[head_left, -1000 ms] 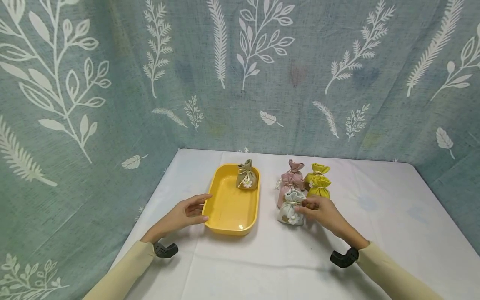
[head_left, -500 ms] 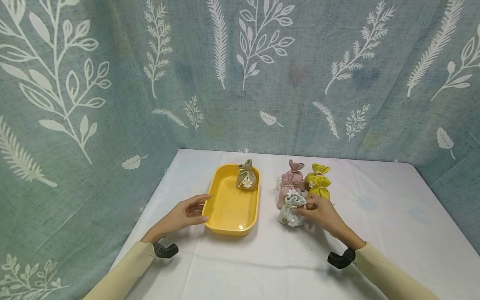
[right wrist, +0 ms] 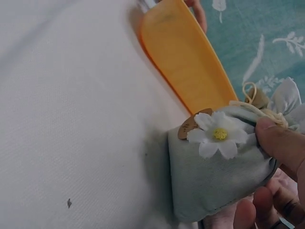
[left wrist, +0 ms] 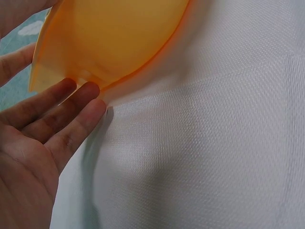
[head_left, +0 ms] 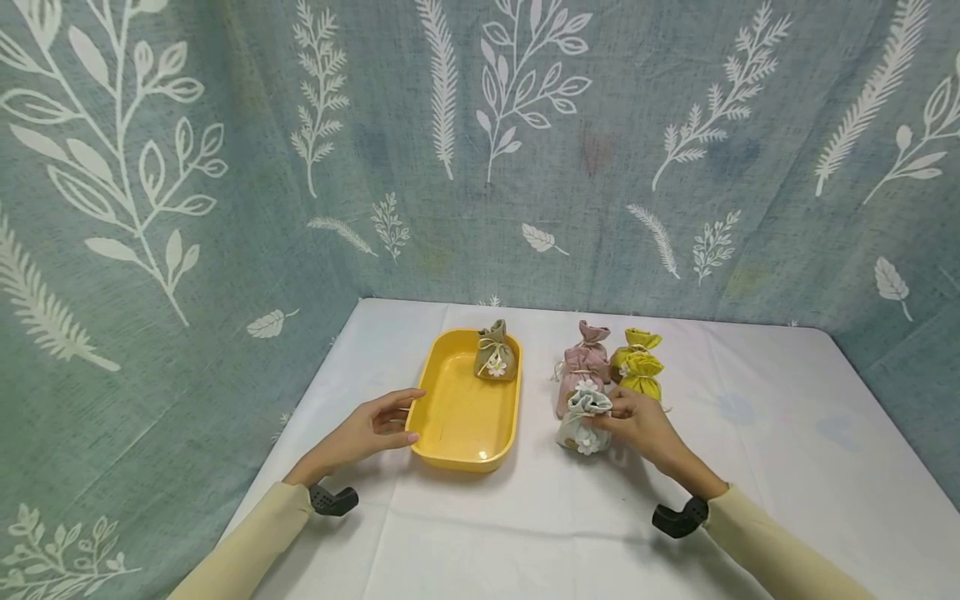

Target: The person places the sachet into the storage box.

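Observation:
A pale grey drawstring pouch (head_left: 581, 429) with a white cloth flower stands at the front of the pouch group. My right hand (head_left: 645, 425) pinches its gathered neck; in the right wrist view the thumb (right wrist: 281, 140) presses the cord, and several fingertips lie under the pouch's side. My left hand (head_left: 378, 427) rests at the left side of a yellow tray (head_left: 425, 457). In the left wrist view several nearly straight fingers (left wrist: 76, 119) touch the tray's outer wall. A brown pouch (head_left: 495, 354) sits upright in the tray's far right corner.
Pink pouches (head_left: 588, 362) stand just behind the grey one. Yellow pouches (head_left: 639, 367) are to their right, beyond my right hand. The white-covered table (head_left: 525, 533) meets a leaf-patterned green-blue curtain (head_left: 480, 208) at the back and left.
My right hand has shifted slightly left and closer round the grey pouch's neck. The pouch has turned, so its flower shows more. My left hand and the tray stay in place.

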`<control>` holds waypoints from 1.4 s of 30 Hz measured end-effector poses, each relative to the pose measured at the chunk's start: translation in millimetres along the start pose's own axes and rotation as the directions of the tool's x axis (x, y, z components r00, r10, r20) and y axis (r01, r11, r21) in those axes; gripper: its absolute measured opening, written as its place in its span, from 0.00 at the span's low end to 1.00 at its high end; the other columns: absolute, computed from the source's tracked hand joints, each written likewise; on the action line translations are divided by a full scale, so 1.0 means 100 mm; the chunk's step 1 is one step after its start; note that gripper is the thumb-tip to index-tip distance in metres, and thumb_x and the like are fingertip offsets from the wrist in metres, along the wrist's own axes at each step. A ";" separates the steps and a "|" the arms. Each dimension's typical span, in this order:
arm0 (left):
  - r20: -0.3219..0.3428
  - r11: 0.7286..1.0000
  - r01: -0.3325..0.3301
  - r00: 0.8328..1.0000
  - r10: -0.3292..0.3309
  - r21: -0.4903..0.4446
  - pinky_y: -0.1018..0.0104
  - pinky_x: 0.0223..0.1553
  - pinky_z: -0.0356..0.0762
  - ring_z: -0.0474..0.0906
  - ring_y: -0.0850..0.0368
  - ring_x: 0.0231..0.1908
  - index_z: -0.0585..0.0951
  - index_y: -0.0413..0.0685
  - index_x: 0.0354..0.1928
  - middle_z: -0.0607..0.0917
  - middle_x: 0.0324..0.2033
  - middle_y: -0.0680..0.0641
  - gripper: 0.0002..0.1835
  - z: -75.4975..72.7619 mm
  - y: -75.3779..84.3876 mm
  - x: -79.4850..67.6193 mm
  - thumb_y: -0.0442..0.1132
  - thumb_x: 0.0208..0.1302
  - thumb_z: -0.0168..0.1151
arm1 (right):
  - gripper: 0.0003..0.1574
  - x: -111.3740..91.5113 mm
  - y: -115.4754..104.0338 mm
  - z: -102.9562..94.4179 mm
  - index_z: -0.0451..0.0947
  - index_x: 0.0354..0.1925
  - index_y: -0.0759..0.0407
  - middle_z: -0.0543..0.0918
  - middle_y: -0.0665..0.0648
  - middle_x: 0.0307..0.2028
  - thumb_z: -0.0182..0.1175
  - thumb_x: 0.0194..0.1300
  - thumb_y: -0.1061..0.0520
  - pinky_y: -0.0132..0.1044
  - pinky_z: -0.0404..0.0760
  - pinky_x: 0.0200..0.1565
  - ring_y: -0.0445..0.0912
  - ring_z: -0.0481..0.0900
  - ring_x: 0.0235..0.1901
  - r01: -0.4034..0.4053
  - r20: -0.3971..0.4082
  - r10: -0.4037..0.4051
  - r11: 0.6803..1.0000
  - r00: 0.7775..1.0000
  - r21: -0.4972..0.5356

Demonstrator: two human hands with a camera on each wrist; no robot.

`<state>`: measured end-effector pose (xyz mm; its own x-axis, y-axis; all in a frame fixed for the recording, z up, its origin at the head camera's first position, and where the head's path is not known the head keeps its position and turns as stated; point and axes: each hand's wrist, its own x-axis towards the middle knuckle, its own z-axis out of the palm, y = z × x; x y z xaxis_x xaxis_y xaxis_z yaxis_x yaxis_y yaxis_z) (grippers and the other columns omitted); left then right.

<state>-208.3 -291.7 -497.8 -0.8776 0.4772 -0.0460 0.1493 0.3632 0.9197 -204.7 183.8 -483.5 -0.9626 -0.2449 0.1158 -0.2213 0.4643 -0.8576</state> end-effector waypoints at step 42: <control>-0.002 1.000 0.021 1.000 -0.021 -0.021 0.54 0.66 0.75 0.74 0.47 0.65 0.67 0.59 0.77 0.72 0.71 0.49 0.39 0.01 0.03 -0.02 0.45 0.66 0.73 | 0.22 0.65 -0.80 0.22 0.83 0.20 0.56 0.82 0.52 0.37 0.75 0.61 0.44 0.43 0.81 0.37 0.50 0.79 0.41 0.109 0.037 -0.111 0.992 0.993 0.067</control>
<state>-205.8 -291.0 -495.6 -0.8815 0.4678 -0.0648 0.1208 0.3561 0.9266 -245.6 111.7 -418.1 -0.9257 -0.3260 0.1920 -0.3135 0.3769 -0.8716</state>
